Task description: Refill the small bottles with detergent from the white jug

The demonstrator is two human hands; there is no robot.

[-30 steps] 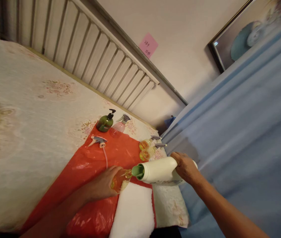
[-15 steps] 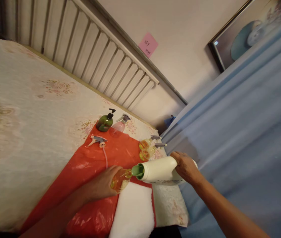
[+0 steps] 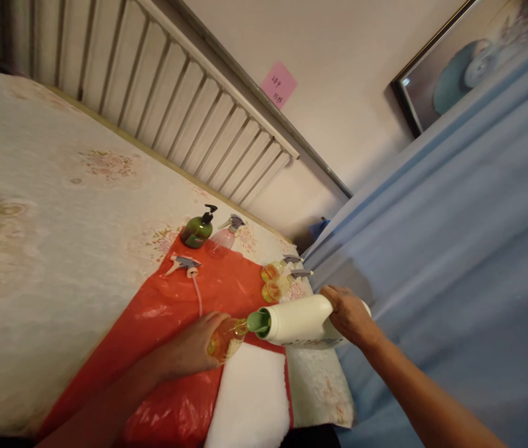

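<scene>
My right hand (image 3: 348, 314) grips the base of a large white jug (image 3: 298, 321) with a green spout, tipped on its side. The spout meets the neck of a small clear bottle (image 3: 226, 338) holding yellow-orange liquid. My left hand (image 3: 193, 347) is wrapped around that small bottle, holding it over a red plastic sheet (image 3: 175, 348). A loose spray-trigger head (image 3: 185, 266) with its dip tube lies on the sheet beyond my left hand.
A white cloth (image 3: 249, 401) lies under the bottles. Two filled spray bottles (image 3: 278, 280) stand near the bed's right edge. A green pump bottle (image 3: 198, 229) and a pink spray bottle (image 3: 224, 236) stand farther back. Blue fabric (image 3: 454, 249) fills the right; a slatted headboard (image 3: 175, 93) is behind.
</scene>
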